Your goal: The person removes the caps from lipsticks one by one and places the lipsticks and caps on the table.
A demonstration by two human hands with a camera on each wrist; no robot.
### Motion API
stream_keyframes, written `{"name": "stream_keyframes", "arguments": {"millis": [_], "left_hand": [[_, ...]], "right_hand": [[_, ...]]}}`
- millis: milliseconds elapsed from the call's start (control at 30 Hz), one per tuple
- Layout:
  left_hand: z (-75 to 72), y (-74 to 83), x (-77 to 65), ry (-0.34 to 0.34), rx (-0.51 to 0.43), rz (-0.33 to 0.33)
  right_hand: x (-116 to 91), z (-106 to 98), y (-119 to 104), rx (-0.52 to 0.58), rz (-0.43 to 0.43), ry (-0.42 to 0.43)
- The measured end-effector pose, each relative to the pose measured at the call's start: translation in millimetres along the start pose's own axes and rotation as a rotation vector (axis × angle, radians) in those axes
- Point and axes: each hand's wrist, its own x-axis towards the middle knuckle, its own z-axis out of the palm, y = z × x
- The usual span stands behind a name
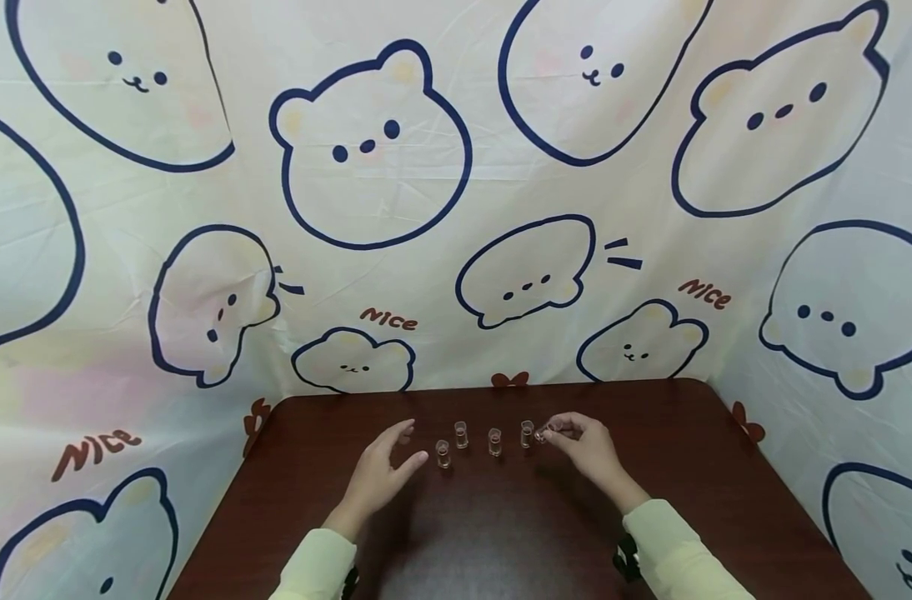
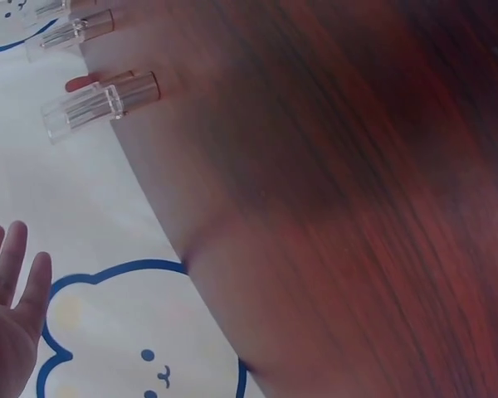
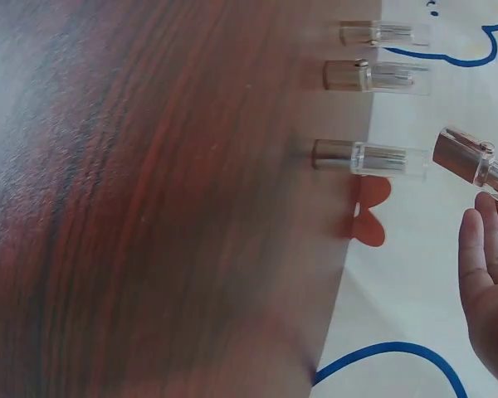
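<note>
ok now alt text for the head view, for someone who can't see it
A person's right hand pinches a small clear tube, tilted, beside four similar upright tubes on a dark reddish-brown table. The left hand, holding nothing, is just left of the group. Behind hangs a pale cloth printed with cartoon animal faces.

The left hand [image 2: 7, 332] shows at lower left; clear vials [image 2: 100, 106] stand on the table [image 2: 340, 224].

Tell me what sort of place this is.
Probably an indoor workspace screened off with cloth, perhaps a makeshift booth. Creased cloth printed with bear-like faces hangs around a dark, wood-grained table, where four small clear containers stand.
</note>
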Motion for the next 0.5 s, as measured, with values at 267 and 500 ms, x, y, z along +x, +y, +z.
{"name": "stream_keyframes", "arguments": {"millis": [267,500], "left_hand": [[0.3,4.9,5.5,0.007,-0.084,-0.002],[-0.8,15.8,10.3,0.021,-0.139,0.042]], "right_hand": [[0.3,-4.6,-15.4,0.098,-0.011,-0.004],[-1.3,-10.8,-30.4,0.18,-0.028,-0.009]]}}
